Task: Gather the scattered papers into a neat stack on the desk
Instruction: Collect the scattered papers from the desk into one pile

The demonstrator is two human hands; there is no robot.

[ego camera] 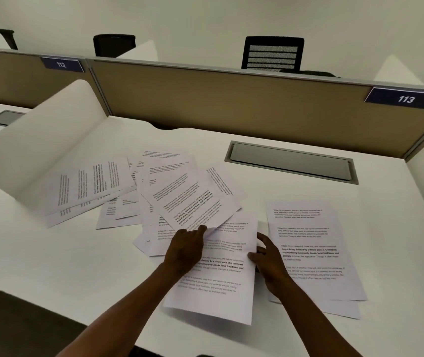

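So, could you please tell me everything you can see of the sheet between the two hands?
The sheet is white paper printed with short blocks of black text, one partly bold. It lies roughly upright to the viewer near the front edge of the white desk, its top tucked under the fanned pile of papers. The left hand lies over its upper left part, gripping at the overlap; the right hand pinches its right edge. It looks uncreased.

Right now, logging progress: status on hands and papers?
Left hand pinches tilted sheet. Right hand grips near sheet. Papers unstacked; small pile right. Nothing blocking.
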